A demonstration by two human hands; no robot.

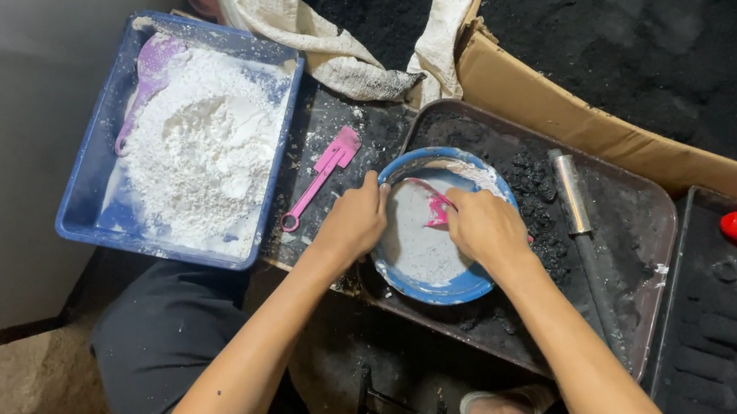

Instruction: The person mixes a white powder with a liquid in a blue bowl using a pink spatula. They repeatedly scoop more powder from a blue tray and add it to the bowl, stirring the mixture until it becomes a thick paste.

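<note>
Left hand: (353, 222) clasps the bowl's rim at nine o'clock.
Right hand: (484, 226) closed on a pink plastic scoop (437, 210).
Round blue bowl: (434, 291) of white paste, centre tray; likely light, slippery, best held by the rim.
Blue rectangular tub: (84, 184) of white powder, at nine o'clock.

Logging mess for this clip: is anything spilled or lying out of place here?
Yes. White powder from the blue tray is dusted over the dark board around a loose pink scoop. Black powder is scattered across the metal tray around the blue bowl, which the left hand steadies while the right hand holds a pink tool inside.
</note>
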